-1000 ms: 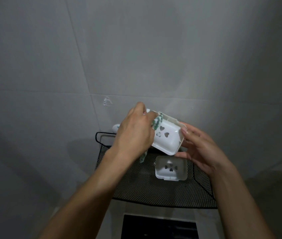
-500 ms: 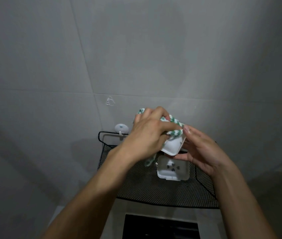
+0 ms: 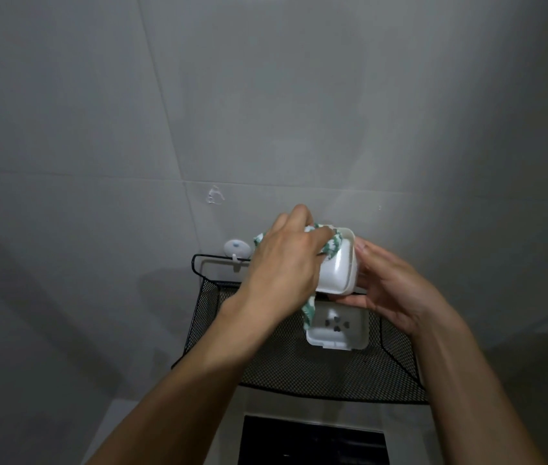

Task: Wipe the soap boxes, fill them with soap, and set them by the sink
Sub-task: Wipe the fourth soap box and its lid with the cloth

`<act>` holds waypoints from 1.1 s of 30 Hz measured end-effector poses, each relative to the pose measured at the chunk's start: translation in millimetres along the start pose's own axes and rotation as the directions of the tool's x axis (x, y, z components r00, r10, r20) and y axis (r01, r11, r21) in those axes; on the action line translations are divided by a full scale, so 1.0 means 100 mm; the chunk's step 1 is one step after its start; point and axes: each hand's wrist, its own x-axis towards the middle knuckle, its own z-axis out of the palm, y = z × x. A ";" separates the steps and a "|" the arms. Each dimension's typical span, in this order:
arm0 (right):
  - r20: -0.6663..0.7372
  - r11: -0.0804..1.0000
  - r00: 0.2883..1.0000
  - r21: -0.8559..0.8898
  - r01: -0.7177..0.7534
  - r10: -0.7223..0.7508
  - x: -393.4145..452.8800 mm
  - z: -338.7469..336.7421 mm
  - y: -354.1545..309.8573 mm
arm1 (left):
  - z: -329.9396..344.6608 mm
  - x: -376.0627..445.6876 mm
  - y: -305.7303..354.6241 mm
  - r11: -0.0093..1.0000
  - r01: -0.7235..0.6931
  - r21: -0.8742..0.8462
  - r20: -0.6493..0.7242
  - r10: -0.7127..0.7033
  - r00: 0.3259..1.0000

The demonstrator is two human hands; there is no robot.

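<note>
Above mesh shelf point(image 3: 265, 374), R hand point(image 3: 396, 293) grips white soap box point(image 3: 338, 266); L hand point(image 3: 286, 266) presses green-white cloth point(image 3: 331, 245) onto it.

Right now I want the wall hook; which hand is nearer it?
Left. The left hand wipes just right of the wall hook; the right hand sits farther right.

Two white plastic soap boxes: one point(image 3: 336, 266) between both hands, one point(image 3: 337, 328) below them. One green-and-white patterned cloth point(image 3: 331, 245).
</note>
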 end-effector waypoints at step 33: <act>0.222 0.987 0.966 0.115 0.110 -0.134 -0.11 -0.05 -0.01 | -0.16 0.00 0.08 0.968 -0.027 -0.248 -0.191 -0.021 0.981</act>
